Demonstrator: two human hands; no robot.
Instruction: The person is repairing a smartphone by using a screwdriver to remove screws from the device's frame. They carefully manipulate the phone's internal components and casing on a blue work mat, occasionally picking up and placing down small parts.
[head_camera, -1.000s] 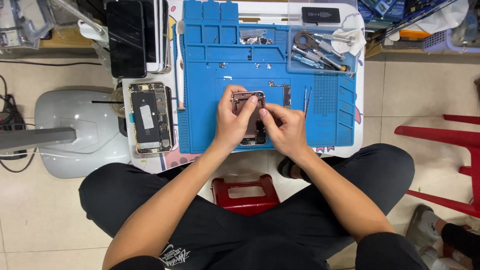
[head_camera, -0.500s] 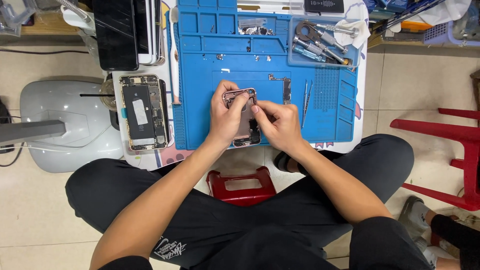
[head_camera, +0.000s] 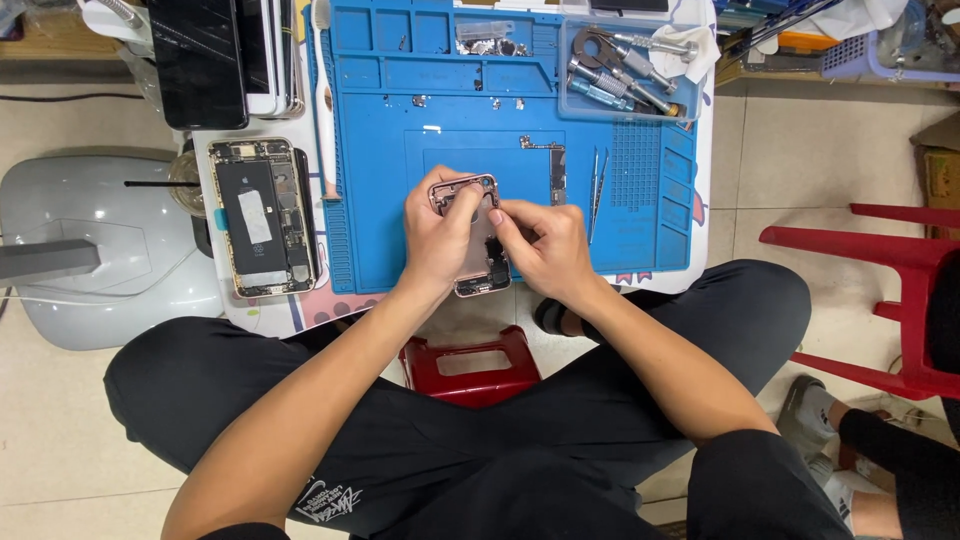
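Both hands have shifted slightly; left hand (head_camera: 440, 235) and right hand (head_camera: 545, 245) pinch the pink phone housing (head_camera: 478, 240) near the worktop's (head_camera: 700, 230) front edge.

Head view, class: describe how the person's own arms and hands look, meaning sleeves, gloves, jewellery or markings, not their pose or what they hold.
Both forearms are bare to beyond the elbow, with no sleeve in view. The left hand and the right hand wear no gloves. No ring, watch or bracelet shows on either wrist or on the visible fingers. No tattoos or markings are visible on the arms. Below the arms, black trousers carry a small white print.
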